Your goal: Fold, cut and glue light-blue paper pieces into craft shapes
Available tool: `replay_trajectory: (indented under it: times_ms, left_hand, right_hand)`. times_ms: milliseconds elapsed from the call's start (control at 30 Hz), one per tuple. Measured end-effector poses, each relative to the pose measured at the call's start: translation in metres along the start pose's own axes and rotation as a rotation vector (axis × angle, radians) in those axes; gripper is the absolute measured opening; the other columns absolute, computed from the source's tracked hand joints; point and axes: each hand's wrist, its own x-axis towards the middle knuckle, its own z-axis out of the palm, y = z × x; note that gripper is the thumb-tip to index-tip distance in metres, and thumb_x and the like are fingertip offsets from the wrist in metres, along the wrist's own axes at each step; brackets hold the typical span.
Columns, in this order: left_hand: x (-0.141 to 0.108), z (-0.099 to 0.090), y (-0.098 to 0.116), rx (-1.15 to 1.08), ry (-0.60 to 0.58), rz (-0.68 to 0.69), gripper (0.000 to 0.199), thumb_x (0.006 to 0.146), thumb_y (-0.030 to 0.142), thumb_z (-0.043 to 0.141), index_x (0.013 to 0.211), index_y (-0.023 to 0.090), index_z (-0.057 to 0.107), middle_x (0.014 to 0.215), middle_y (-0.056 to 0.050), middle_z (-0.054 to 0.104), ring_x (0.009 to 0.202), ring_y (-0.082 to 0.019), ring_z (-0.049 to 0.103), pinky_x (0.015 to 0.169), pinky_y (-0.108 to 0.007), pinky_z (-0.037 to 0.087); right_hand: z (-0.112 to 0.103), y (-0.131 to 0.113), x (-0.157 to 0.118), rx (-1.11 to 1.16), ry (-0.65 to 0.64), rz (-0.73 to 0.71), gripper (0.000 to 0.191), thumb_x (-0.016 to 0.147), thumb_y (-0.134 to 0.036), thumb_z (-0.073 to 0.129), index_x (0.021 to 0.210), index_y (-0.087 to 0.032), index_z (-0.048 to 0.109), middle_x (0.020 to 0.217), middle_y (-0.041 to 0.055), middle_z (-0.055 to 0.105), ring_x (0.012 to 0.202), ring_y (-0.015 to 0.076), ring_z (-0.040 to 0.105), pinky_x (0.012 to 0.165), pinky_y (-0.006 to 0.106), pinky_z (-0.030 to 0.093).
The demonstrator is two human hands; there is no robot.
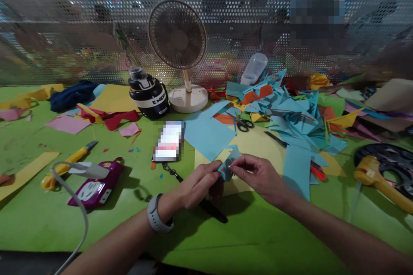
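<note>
Left hand (200, 184) pinching a blue paper (227, 174) above a yellow sheet (263, 142), right hand (263, 176) with fingertips at the paper's right edge (whether they grip it, I cannot tell), scissors (245, 126) beyond, phone (168, 141) on the green table (267, 240) to the left

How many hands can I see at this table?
2: the left hand, holding a small blue paper piece, and the right hand, at that piece's right side. Beyond the perforated screen is too blurred to tell whether others are hidden.
</note>
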Motion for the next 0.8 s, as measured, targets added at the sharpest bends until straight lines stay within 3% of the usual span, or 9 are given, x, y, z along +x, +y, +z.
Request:
replay_trajectory:
  times_ms: [167, 333, 533, 800]
  left_hand:
    - [0.0009, 0.0031, 0.0054, 0.231, 0.031, 0.045, 0.026, 0.096, 0.027, 0.027, 0.085, 0.017, 0.049, 0.067, -0.004, 0.062, 0.059, -0.015, 0.056, 0.058, -0.028, 0.045]
    - [0.0013, 0.0061, 0.0042, 0.410, 0.041, 0.064, 0.019, 0.092, 0.023, 0.027, 0.086, 0.019, 0.044, 0.066, -0.003, 0.061, 0.056, -0.016, 0.054, 0.055, -0.029, 0.041]
    - [0.0018, 0.0081, 0.0041, 0.539, 0.056, 0.098, 0.011, 0.089, 0.022, 0.028, 0.086, 0.020, 0.039, 0.063, -0.002, 0.057, 0.050, -0.016, 0.047, 0.051, -0.029, 0.036]
    - [0.0014, 0.0071, 0.0033, 0.481, 0.013, 0.081, 0.014, 0.090, 0.021, 0.028, 0.087, 0.019, 0.041, 0.066, -0.002, 0.059, 0.054, -0.016, 0.052, 0.054, -0.029, 0.040]
  right_hand:
    - [0.0037, 0.0013, -0.0046, -0.343, 0.116, -0.306, 0.010, 0.085, -0.028, 0.062, 0.085, -0.020, 0.067, 0.080, 0.0037, 0.068, 0.076, 0.0167, 0.062, 0.069, 0.030, 0.049]
    - [0.0057, 0.0060, -0.0047, -0.482, 0.171, -0.565, 0.007, 0.083, -0.019, 0.064, 0.089, -0.017, 0.066, 0.078, 0.0051, 0.069, 0.073, 0.0161, 0.061, 0.065, 0.029, 0.049]
    - [0.0050, 0.0051, -0.0054, -0.563, 0.170, -0.663, 0.008, 0.081, -0.016, 0.063, 0.089, -0.014, 0.065, 0.077, 0.0073, 0.068, 0.073, 0.0175, 0.060, 0.065, 0.031, 0.050]
    - [0.0026, 0.0090, -0.0049, -0.650, 0.107, -0.727, 0.010, 0.083, -0.015, 0.061, 0.092, -0.014, 0.064, 0.079, 0.0064, 0.069, 0.073, 0.0170, 0.058, 0.065, 0.030, 0.048]
